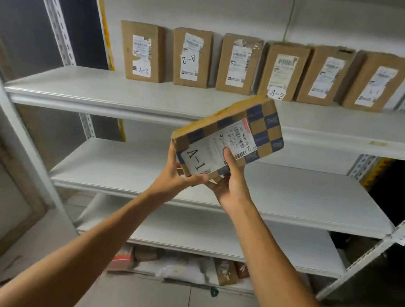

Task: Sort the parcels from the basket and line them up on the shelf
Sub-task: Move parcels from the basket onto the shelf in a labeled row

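Note:
Both my hands hold one cardboard parcel (233, 134) in the air in front of the white shelf unit. It has a blue chequered print and a white label marked A-1, and it is tilted up to the right. My left hand (174, 178) grips its lower left corner. My right hand (231, 181) holds its lower edge from beneath, thumb pressed on the label. Several brown parcels (239, 64) stand upright in a row at the back of the upper shelf (79, 89); some show A-2 labels.
The middle shelf (303, 195) and the lower shelf (189, 231) lie behind and below my hands. Loose packets and boxes (180, 265) sit under the lowest shelf. A framed panel (7, 196) leans at the left. Grey floor tiles are below.

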### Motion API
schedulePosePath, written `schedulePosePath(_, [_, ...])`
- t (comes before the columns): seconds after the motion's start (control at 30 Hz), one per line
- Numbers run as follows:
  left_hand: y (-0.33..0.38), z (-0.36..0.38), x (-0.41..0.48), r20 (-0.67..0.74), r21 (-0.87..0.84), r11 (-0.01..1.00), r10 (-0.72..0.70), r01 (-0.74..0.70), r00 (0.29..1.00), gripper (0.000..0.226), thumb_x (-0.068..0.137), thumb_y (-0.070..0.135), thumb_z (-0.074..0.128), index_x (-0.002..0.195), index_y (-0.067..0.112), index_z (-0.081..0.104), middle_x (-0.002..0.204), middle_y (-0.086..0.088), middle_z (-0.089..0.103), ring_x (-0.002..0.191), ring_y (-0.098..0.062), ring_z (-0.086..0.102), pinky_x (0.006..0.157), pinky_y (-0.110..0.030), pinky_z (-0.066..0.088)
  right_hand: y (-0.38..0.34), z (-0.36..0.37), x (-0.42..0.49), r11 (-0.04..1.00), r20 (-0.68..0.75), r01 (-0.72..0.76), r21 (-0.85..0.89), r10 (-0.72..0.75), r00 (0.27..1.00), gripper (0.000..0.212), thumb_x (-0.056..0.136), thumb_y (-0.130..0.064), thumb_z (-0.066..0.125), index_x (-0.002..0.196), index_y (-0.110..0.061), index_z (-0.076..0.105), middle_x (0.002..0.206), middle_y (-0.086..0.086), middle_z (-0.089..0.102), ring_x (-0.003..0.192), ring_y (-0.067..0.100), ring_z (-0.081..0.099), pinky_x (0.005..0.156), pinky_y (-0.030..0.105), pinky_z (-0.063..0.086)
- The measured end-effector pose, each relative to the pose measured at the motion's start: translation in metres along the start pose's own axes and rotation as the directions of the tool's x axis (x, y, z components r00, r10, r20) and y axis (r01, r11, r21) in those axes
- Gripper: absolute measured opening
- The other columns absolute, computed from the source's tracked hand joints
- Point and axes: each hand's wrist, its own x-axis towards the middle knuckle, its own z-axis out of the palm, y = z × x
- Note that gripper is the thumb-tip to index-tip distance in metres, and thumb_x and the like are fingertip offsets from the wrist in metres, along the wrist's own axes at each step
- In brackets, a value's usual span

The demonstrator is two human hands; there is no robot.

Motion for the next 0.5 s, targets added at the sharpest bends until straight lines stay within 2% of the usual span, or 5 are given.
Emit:
schedulePosePath(0.1, [-0.008, -0.034, -0.004, -0.056, 0.05, 0.999, -0.009, 0.012, 0.998, 0.101, 0.06, 0.046, 0.083, 0.142, 0.034, 0.023, 0.132, 0.003, 0.046, 0.118, -0.02, 0.052, 0.086, -0.035, 0.056, 0.019, 0.025, 0.012, 0.996, -0.018, 0.054, -0.065, -0.055, 0.998, 0.065, 0.084, -0.033, 0.07, 0.141, -0.037, 0.039, 0.13, 0.012, 0.058, 0.116, 0.033, 0.059, 0.082, 0.057, 0.056])
schedulePosePath(0.2, [-0.011, -0.068, -0.008, -0.188, 0.092, 0.995, -0.007, 0.025, 0.982, 0.11, 0.058, 0.052, 0.081, 0.146, 0.034, 0.018, 0.135, 0.013, 0.045, 0.123, -0.012, 0.048, 0.1, -0.031, 0.046, 0.029, 0.052, 0.022, 0.981, -0.031, 0.08, -0.179, -0.087, 0.996, 0.056, 0.089, -0.026, 0.066, 0.139, -0.036, 0.041, 0.126, 0.007, 0.061, 0.112, 0.026, 0.061, 0.075, 0.044, 0.059])
schedulePosePath(0.27, [-0.008, -0.091, -0.009, -0.245, 0.13, 0.991, 0.024, 0.009, 0.969, 0.106, 0.063, 0.049, 0.082, 0.147, 0.032, 0.02, 0.139, 0.007, 0.044, 0.121, -0.007, 0.049, 0.094, -0.021, 0.046, 0.035, 0.07, 0.03, 0.957, -0.005, 0.124, -0.264, -0.129, 0.992, 0.057, 0.087, -0.023, 0.069, 0.136, -0.034, 0.043, 0.122, 0.002, 0.065, 0.108, 0.021, 0.064, 0.07, 0.036, 0.059])
schedulePosePath(0.37, [-0.001, -0.119, -0.008, -0.284, 0.159, 0.987, 0.078, -0.034, 0.956, 0.074, 0.072, 0.034, 0.081, 0.135, 0.024, 0.043, 0.118, 0.006, 0.061, 0.099, -0.003, 0.065, 0.071, -0.014, 0.053, 0.047, 0.095, 0.039, 0.877, 0.075, 0.236, -0.418, -0.225, 0.971, 0.064, 0.082, -0.02, 0.076, 0.135, -0.032, 0.043, 0.116, 0.0, 0.068, 0.103, 0.013, 0.068, 0.071, 0.028, 0.058])
schedulePosePath(0.5, [-0.004, -0.151, -0.002, -0.36, 0.084, 0.996, 0.059, -0.03, 0.931, 0.055, 0.075, 0.024, 0.077, 0.123, 0.027, 0.051, 0.109, 0.009, 0.067, 0.099, -0.006, 0.067, 0.07, -0.016, 0.054, 0.068, 0.129, 0.055, 0.773, 0.148, 0.356, -0.525, -0.33, 0.932, 0.065, 0.082, -0.015, 0.076, 0.13, -0.026, 0.033, 0.12, 0.004, 0.064, 0.102, 0.009, 0.067, 0.078, 0.027, 0.059])
